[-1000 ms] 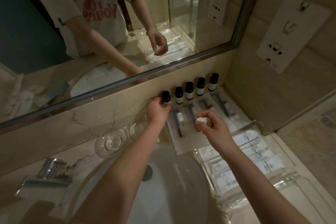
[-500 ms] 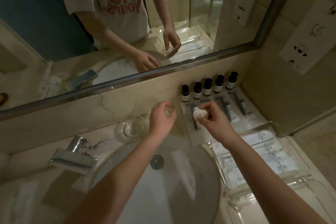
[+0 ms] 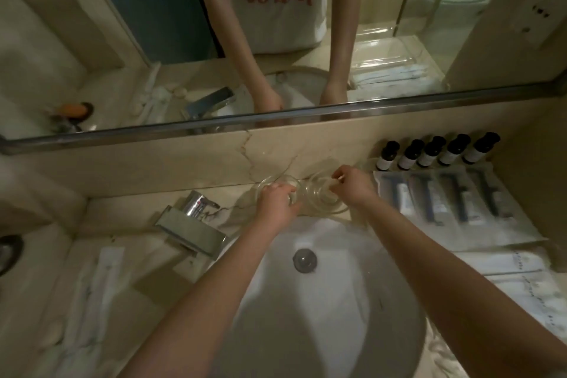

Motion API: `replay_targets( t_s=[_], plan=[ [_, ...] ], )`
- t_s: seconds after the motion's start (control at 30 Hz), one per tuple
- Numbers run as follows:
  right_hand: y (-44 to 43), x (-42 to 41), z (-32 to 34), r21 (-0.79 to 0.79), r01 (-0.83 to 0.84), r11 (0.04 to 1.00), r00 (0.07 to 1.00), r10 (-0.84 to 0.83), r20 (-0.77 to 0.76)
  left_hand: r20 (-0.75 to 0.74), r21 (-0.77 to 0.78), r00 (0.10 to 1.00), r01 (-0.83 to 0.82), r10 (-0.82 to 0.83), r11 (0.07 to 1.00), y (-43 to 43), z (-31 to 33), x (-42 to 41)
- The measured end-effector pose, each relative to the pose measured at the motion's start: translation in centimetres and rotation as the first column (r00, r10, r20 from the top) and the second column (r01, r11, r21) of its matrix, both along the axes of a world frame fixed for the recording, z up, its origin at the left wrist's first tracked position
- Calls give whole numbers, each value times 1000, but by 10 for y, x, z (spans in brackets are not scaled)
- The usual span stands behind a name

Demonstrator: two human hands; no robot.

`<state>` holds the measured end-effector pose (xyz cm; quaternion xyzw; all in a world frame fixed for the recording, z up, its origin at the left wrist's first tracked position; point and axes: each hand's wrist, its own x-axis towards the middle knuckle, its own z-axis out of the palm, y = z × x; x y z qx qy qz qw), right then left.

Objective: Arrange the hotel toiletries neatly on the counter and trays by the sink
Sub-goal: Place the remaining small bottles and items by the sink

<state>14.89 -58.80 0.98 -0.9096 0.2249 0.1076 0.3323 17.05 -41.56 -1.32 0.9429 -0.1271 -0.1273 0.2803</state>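
Observation:
Two clear glass dishes stand side by side on the counter behind the sink. My left hand (image 3: pixel 276 204) grips the near rim of the left glass dish (image 3: pixel 273 182). My right hand (image 3: pixel 352 187) hovers over the right glass dish (image 3: pixel 322 202), fingertips pinched on a small white round soap that the fingers mostly hide. Against the wall to the right, several small dark bottles (image 3: pixel 435 152) stand in a row. In front of them, several clear-wrapped kits (image 3: pixel 445 198) lie side by side.
The white sink basin (image 3: pixel 322 331) with its drain (image 3: pixel 304 259) lies under my forearms. A chrome faucet (image 3: pixel 193 224) sits to its left. White sachets (image 3: pixel 503 264) lie at the right, long white packets (image 3: pixel 95 285) on the left counter. The mirror (image 3: pixel 276 115) runs along the back.
My view swung left and down. My left hand left the dark bottle row and took the left glass dish. My right hand carried the white soap from over the kits to the right dish.

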Motion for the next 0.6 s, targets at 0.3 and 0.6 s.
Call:
replay_targets(
  t_s=[0.3,0.6],
  plan=[
    [2,10,-20,-292,-198,936,980,178,-93,-136,89,989,68,-56,994,-6,-15,9],
    [-4,7,-17,-524,-483,701,873,429,-232,-127,65,990,65,-57,996,-24,-20,13]
  ],
)
